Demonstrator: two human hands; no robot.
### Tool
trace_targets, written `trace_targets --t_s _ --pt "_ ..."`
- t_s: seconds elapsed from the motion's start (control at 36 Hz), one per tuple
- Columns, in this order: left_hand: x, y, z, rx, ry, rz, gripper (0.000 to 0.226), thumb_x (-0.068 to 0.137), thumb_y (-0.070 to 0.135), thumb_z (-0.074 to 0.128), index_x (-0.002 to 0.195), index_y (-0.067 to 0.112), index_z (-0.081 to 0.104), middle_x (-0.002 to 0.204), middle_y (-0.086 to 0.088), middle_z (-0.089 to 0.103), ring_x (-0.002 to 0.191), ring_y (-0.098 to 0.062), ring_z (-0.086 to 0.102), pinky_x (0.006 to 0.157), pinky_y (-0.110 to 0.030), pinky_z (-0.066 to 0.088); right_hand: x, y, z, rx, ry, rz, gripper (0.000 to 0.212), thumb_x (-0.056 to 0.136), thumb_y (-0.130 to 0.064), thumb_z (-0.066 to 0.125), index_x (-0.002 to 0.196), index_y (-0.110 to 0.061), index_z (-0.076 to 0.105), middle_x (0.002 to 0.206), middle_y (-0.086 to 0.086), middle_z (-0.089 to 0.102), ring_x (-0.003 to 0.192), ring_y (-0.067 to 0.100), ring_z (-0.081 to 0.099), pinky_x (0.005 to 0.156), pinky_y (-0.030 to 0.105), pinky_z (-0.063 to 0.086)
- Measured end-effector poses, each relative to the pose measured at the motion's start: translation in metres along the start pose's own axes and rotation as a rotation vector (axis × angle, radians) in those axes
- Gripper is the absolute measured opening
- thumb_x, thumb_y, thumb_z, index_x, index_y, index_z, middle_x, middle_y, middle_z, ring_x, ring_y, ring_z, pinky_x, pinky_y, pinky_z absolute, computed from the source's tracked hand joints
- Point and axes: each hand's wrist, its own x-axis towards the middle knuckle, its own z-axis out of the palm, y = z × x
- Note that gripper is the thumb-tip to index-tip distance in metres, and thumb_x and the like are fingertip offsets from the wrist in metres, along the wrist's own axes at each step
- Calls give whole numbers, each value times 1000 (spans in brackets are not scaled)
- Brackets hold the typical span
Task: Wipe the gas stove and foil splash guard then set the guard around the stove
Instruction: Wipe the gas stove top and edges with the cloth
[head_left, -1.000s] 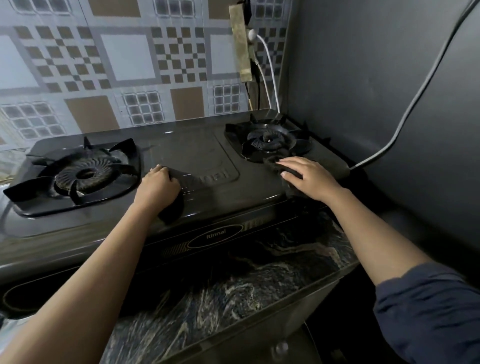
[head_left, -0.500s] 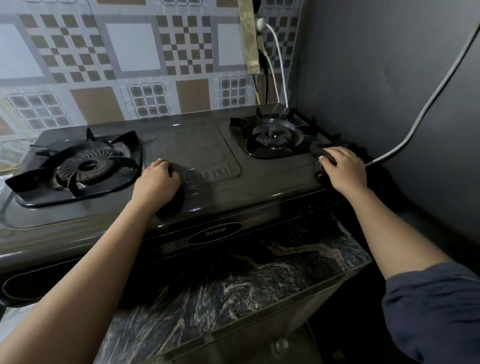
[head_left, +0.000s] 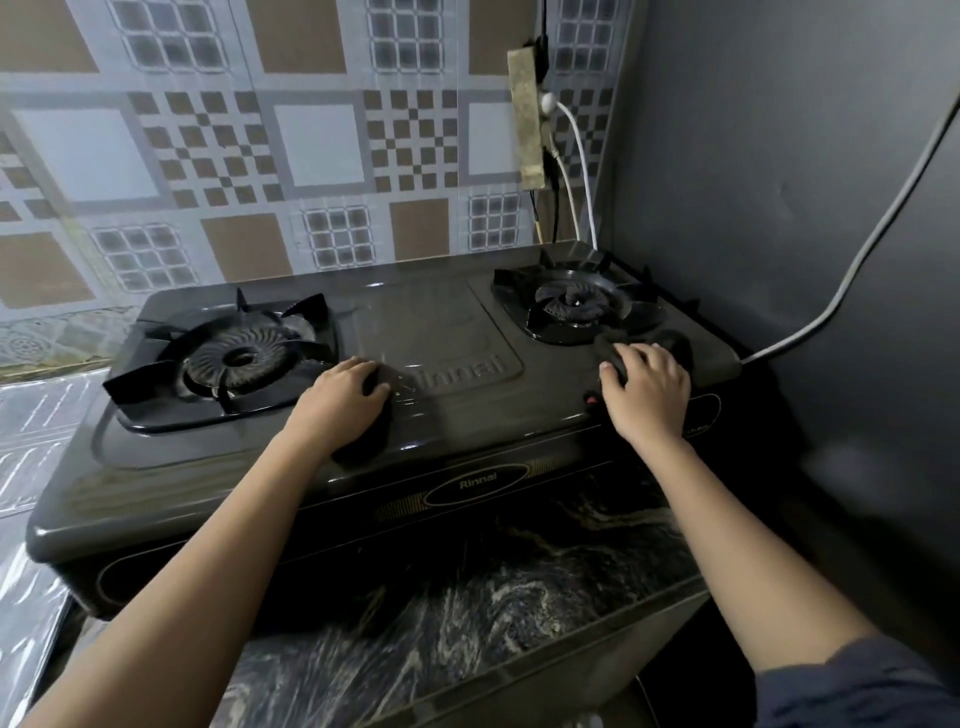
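The dark two-burner gas stove (head_left: 447, 332) stands on a marbled counter in a corner. My left hand (head_left: 340, 402) rests as a loose fist on the stove top at the middle front, beside the left burner (head_left: 234, 358), with nothing visible in it. My right hand (head_left: 644, 395) presses a dark cloth (head_left: 672, 343) onto the stove's right front corner, just in front of the right burner (head_left: 576, 304) and next to a small red button (head_left: 590, 399). The silvery foil splash guard (head_left: 31, 467) lies to the left of the stove, partly cut off by the frame edge.
A patterned tile wall (head_left: 311, 145) runs behind the stove and a grey wall (head_left: 779, 182) stands close on its right. A power strip (head_left: 527, 119) with white cables hangs in the corner. A grey cable (head_left: 852, 270) runs along the right wall. The marbled counter edge (head_left: 493, 623) is below.
My right hand slid the cloth out to the stove's right edge, then back toward the front beside the red button. My left hand stayed put.
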Motion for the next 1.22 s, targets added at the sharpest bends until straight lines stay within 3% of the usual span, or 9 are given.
trace_targets --t_s 0.17,0.28,0.44,0.61,0.78,1.08,1.22 --pt "-10 -12 -8 -10 -44 59 52 94 37 46 140 13 41 153 -6 31 140 -22 30 115 -33 25 -17 -42 5 -65 -103 -156 43 92 -39 45 130 -22 52 138 2 49 133 23 37 108 40 25" --pt "-21 -17 -11 -17 -54 91 52 96 39 42 140 11 41 154 -6 29 141 -20 28 115 -32 23 -28 -66 7 -80 -172 -210 56 85 -50 32 132 -25 49 140 1 48 133 22 37 107 39 27" --pt "-43 -27 -17 -3 -67 118 66 94 51 38 143 9 33 157 -6 17 146 -16 14 117 -30 11 -43 -92 11 -98 -231 -266 58 86 -52 34 137 -26 43 145 1 42 136 22 32 109 40 24" --pt "-59 -48 -29 2 -105 99 81 88 64 36 148 11 21 159 -2 9 146 -15 9 119 -31 8 -60 -118 10 -68 -262 -329 84 71 -65 10 138 -26 41 147 1 40 138 21 30 111 41 23" --pt "-69 -67 -33 76 -123 119 95 80 73 37 149 11 13 159 -3 3 147 -13 3 120 -32 3 -79 -144 15 -17 -264 -401 81 72 -64 12 137 -26 44 145 1 43 138 20 32 111 38 22" --pt "-79 -92 -38 96 -94 131 125 55 92 28 149 13 11 159 -1 5 147 -13 4 121 -34 4 -98 -182 20 -24 -342 -488 74 77 -63 19 140 -28 38 150 -2 34 141 16 25 112 34 18" --pt "-89 -94 -44 160 -12 145 115 63 86 40 148 12 20 158 0 15 146 -13 12 119 -31 10 -101 -189 19 -1 -337 -505 81 72 -64 12 138 -28 42 147 -3 39 139 17 29 112 36 21"
